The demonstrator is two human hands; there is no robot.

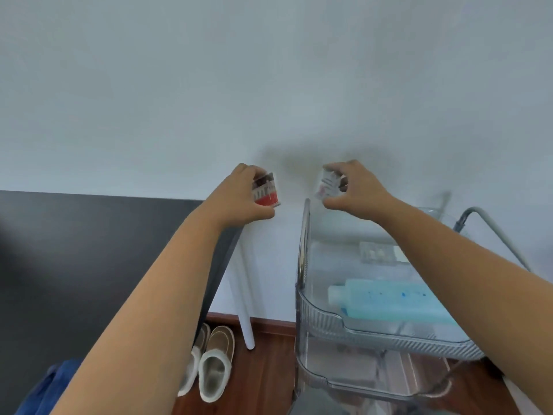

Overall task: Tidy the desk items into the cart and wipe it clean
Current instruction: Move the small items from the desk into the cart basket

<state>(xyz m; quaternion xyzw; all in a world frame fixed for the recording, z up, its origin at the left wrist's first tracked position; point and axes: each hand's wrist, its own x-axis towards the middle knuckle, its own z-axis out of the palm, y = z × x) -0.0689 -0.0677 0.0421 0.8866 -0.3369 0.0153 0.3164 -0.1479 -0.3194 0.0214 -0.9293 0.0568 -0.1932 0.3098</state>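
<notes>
My left hand (pixel 241 194) grips a small red and white box (pixel 267 191) in the air past the right edge of the dark desk (pixel 89 259). My right hand (pixel 353 190) grips a second small box, white with a pale red mark (pixel 326 184), above the left rail of the clear plastic cart (pixel 317 313). The two boxes are held apart, both blurred. In the cart's top tray lie a light blue bottle (pixel 392 301) on its side and a small clear packet (pixel 377 252).
A white desk leg (pixel 245 301) stands between desk and cart. Brown slippers (pixel 214 363) sit on the wooden floor below the desk edge. Blue cloth (pixel 48 387) shows at the lower left. A grey cart handle (pixel 490 232) rises at the right. The wall is close behind.
</notes>
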